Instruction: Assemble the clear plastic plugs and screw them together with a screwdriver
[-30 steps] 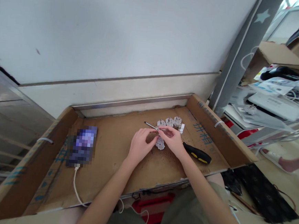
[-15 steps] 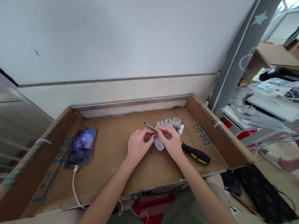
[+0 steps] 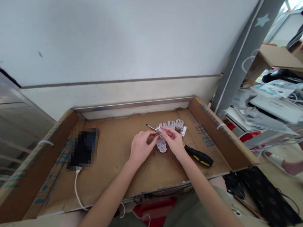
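The left hand (image 3: 142,146) and the right hand (image 3: 174,142) together pinched a small clear part (image 3: 159,131). Near them lay a pale plastic piece (image 3: 161,146).

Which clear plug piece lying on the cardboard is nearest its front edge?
The loose clear piece, lying alone between the left hand and right hand. The three pronged pieces sit in a row farther back.

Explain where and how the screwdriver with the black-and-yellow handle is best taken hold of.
Grip the thick middle of the handle, probably from above and the person's right. It lies flat on the brown cardboard, its butt end pointing right and toward the person, uncovered, whereas the right hand hides part of the thin metal shaft.
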{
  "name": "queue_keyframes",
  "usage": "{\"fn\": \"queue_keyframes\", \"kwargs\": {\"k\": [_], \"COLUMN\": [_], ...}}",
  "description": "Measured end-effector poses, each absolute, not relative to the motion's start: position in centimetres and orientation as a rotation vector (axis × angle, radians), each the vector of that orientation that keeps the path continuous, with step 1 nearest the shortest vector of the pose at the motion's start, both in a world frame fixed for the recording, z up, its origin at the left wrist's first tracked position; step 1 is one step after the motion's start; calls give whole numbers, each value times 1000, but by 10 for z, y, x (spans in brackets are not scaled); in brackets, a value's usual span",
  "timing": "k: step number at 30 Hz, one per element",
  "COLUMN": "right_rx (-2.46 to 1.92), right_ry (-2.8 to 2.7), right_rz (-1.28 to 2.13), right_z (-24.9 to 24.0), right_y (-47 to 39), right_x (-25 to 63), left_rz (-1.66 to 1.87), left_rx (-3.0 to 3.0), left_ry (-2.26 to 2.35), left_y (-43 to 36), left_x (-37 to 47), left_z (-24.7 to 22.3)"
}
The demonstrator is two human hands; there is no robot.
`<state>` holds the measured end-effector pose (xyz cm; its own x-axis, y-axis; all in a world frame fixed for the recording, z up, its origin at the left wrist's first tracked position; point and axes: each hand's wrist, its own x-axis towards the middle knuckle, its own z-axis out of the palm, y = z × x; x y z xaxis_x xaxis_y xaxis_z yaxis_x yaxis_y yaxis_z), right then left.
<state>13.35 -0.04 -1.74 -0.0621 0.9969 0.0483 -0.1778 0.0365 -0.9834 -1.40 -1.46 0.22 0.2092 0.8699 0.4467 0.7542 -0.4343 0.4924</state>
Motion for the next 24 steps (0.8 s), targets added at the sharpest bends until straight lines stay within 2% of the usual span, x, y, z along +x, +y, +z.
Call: {"fn": "queue_keyframes", "kwargs": {"k": [15,24], "right_rx": [-1028,-989], "right_ry": [-1086,-1223], "right_rz": [1264,1358], "right_z": [-19,-15], "right_y": [3,-1], "right_x": [137,136], "left_rz": [1140,1141], "left_rx": [2222,2146], "left_ry": [1690,1634], "left_y": [-16,-14], "left_x": [-15,-16], "left_z": [4,2]}}
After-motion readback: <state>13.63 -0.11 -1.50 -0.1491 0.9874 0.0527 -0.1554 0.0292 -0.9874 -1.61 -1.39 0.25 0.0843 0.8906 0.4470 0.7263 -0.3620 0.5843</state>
